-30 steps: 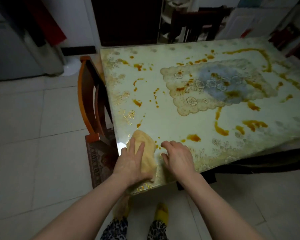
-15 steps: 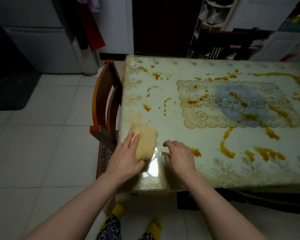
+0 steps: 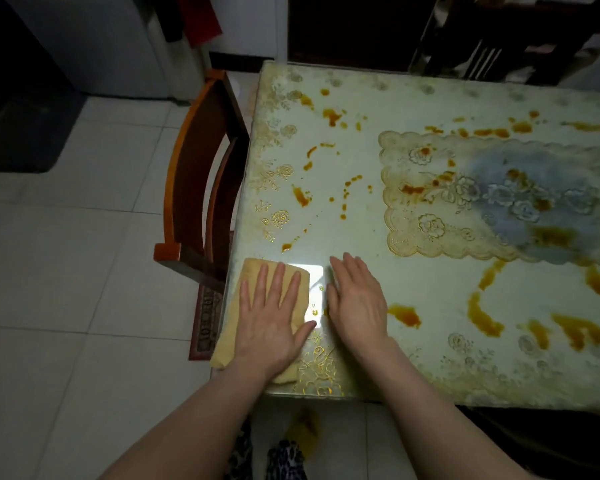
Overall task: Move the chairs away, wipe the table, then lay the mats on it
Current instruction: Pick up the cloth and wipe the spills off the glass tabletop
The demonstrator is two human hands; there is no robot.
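A glass-topped table [image 3: 378,98] with a pale floral cloth under the glass is streaked with orange-brown stains [image 3: 404,315]. A yellow cloth [image 3: 248,271] lies on the table's near left corner, hanging slightly over the edge. My left hand [image 3: 274,317] presses flat on the cloth with fingers straight. My right hand [image 3: 355,301] rests flat on the bare glass just right of the cloth, fingers straight. A wooden chair [image 3: 194,174] stands pushed in at the table's left side.
A dark chair [image 3: 492,46] stands at the table's far side. A white appliance [image 3: 94,43] and a dark floor mat [image 3: 18,136] are at the left on the pale tiled floor. My yellow slippers [image 3: 303,431] show below the table edge.
My left hand has slid the cloth back toward the near left corner. Both hands have flattened out, the right hand's fingers uncurling. The camera view has shifted closer and to the left.
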